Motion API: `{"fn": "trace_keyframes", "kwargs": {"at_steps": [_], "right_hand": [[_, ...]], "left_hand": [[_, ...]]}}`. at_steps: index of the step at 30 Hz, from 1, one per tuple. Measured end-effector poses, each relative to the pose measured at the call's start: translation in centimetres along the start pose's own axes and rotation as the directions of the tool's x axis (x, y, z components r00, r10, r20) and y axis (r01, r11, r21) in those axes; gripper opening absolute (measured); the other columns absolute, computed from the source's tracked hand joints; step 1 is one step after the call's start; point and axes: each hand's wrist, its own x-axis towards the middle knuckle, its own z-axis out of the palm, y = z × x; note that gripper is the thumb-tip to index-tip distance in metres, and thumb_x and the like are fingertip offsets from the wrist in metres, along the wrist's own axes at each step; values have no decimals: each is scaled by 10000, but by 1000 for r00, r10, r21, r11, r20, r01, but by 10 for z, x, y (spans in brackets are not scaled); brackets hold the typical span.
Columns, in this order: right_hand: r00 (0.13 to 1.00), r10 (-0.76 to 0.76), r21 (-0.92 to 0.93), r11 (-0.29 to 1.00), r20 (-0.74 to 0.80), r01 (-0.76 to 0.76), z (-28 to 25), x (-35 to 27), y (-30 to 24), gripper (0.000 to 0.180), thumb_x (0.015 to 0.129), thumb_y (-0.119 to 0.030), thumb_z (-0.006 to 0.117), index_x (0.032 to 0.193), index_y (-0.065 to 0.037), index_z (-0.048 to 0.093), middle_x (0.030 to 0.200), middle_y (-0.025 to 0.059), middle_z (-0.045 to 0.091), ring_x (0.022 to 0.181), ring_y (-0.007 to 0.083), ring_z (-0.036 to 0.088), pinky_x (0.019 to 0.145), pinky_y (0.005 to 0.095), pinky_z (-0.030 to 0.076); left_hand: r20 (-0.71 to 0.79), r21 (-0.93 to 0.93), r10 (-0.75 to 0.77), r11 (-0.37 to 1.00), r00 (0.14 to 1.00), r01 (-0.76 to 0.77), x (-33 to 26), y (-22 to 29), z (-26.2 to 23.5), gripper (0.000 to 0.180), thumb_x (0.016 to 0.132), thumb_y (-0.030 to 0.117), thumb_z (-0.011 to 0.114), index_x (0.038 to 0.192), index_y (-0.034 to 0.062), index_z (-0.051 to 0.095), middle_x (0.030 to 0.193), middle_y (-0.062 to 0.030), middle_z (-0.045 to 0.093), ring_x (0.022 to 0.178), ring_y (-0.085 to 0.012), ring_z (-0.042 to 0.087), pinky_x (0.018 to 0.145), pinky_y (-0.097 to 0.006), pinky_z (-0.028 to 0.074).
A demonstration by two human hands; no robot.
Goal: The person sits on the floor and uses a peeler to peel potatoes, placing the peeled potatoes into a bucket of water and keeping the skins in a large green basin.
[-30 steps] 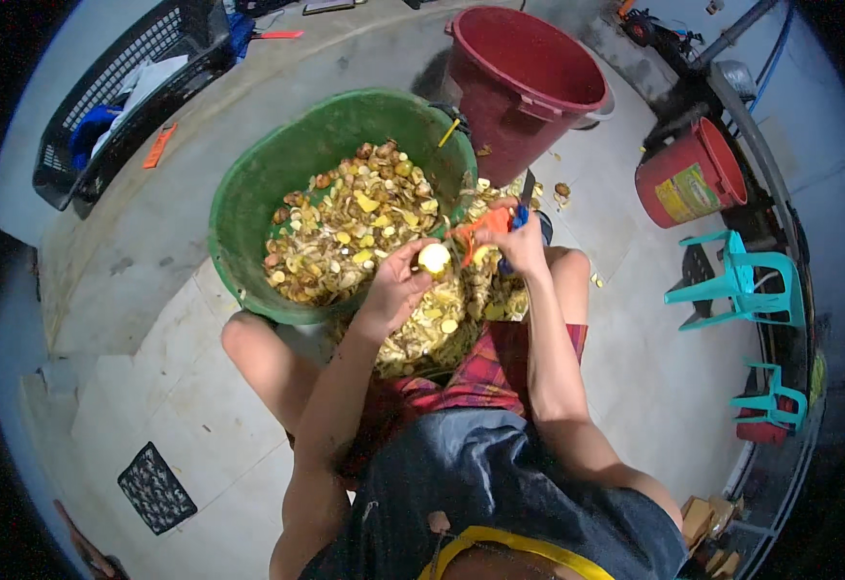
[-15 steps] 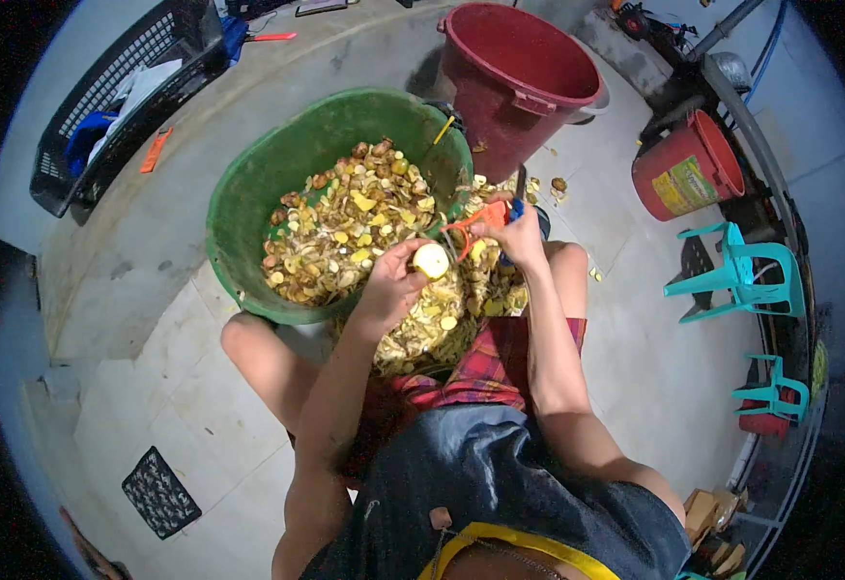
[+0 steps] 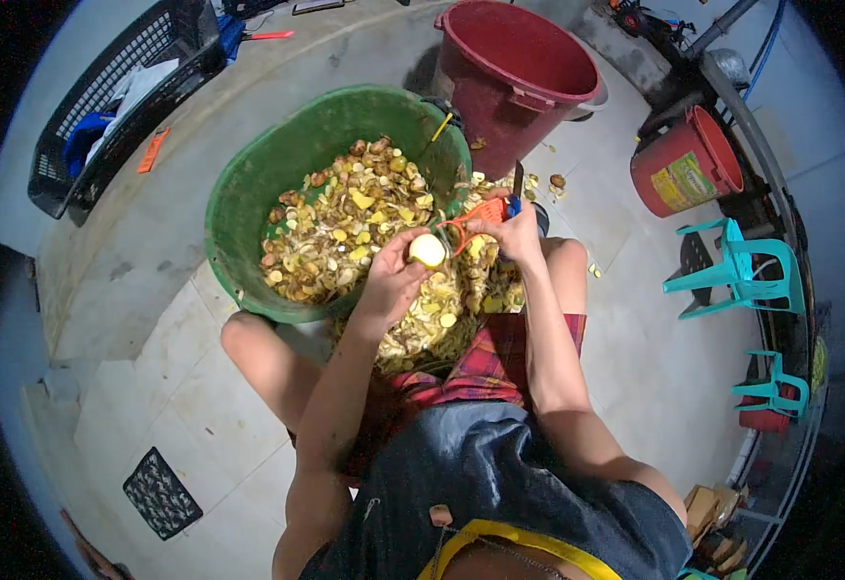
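In my left hand [image 3: 391, 275] is a round, pale potato [image 3: 427, 250], a bit of yellow along its lower edge, pinched between thumb and fingers. My right hand [image 3: 517, 237] wraps round an orange peeler [image 3: 485, 212], whose head points left, close to the potato. Something blue [image 3: 513, 205] with a dark strip rises at that hand; whether it is held I cannot tell. Both hands are over a heap of peelings [image 3: 432, 324] between my legs. Left of the hands, a large green tub [image 3: 253, 203] holds brown-skinned pieces, yellow pieces and peelings.
A tall dark-red bin [image 3: 485, 126] stands behind the tub, with scraps on the floor beside it. Farther right are a red bucket [image 3: 672, 179] and teal plastic chairs [image 3: 746, 280]. At the far left lies a black crate [image 3: 118, 97]; a dark patterned mat [image 3: 161, 493] is at lower left.
The potato has turned in my left hand and moved slightly up and left, showing a paler, smoother face. My right hand and the peeler have shifted slightly left.
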Motion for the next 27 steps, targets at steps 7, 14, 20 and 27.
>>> {"fn": "trace_keyframes", "kwargs": {"at_steps": [7, 14, 20, 27], "right_hand": [[998, -41, -68, 997, 49, 45, 2, -4, -3, 549, 590, -154, 915, 1025, -20, 609, 880, 4, 619, 800, 115, 567, 748, 275, 481], [991, -108, -119, 986, 77, 117, 18, -11, -10, 551, 582, -163, 920, 1007, -8, 605, 911, 33, 650, 819, 121, 598, 786, 293, 502], [995, -99, 93, 991, 23, 96, 24, -17, -8, 588, 550, -188, 933, 1012, -20, 611, 907, 34, 641, 845, 122, 594, 795, 287, 494], [982, -127, 42, 990, -141, 134, 4, -4, 28, 517, 621, -119, 902, 1020, -4, 594, 877, 28, 643, 770, 115, 594, 733, 277, 505]], "left_hand": [[-42, 10, -8, 1000, 999, 8, -2, 1, -3, 472, 807, -82, 652, 1250, -68, 487, 1174, -95, 573, 1060, -173, 587, 927, -273, 500], [-50, 57, 47, 997, 998, -44, -7, -2, -14, 542, 835, 48, 682, 1303, -74, 439, 1208, -124, 575, 1120, -210, 574, 1010, -316, 457], [10, -59, 30, 998, 1000, -29, -8, 0, -8, 548, 868, 147, 684, 1301, -79, 434, 1242, -132, 550, 1153, -222, 551, 1045, -340, 435], [-78, -120, -35, 993, 996, 26, -2, 10, 4, 438, 973, 62, 472, 1359, -116, 369, 1230, -183, 535, 1101, -236, 565, 987, -355, 465]]}}
